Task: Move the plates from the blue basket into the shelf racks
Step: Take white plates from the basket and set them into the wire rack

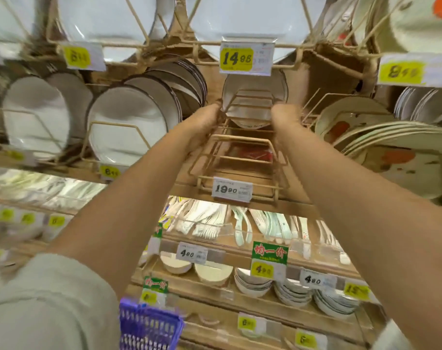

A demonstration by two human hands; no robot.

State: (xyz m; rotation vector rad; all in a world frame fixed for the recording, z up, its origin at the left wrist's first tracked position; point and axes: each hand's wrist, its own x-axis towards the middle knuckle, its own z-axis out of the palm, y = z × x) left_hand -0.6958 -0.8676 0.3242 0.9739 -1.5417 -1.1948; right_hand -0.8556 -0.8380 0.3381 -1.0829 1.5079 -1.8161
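Both arms reached up and forward into the middle shelf. The left hand [210,114] and right hand [285,114] sat on either side of a white, dark-rimmed plate [278,89] standing on edge at the back of the central wire rack [240,136].

- Hands: each lay against the plate's rim, left at its left edge, right at its right edge. The fingers were smeared by motion blur and partly behind the wires, so I could not tell whether they gripped the plate or only touched it.
- Plate: upright, deep in the rack, leaning slightly backward. It looked seated or very nearly so.
- Rack: the slots in front of that plate, down to the 19.90 price tag [231,189], held nothing visible.
- Blue basket [149,327]: only a corner showed at the bottom edge, below the left forearm. Its contents could not be made out.
- Neighbours: the rack to the left held a full row of dark-rimmed plates [129,122], and orange-patterned plates [391,147] filled the one to the right.

Judgement: the placement of this one plate was at or near its end. With so much of the central rack unfilled, the task read as early rather than late, but how many plates were left was unknowable from this view.
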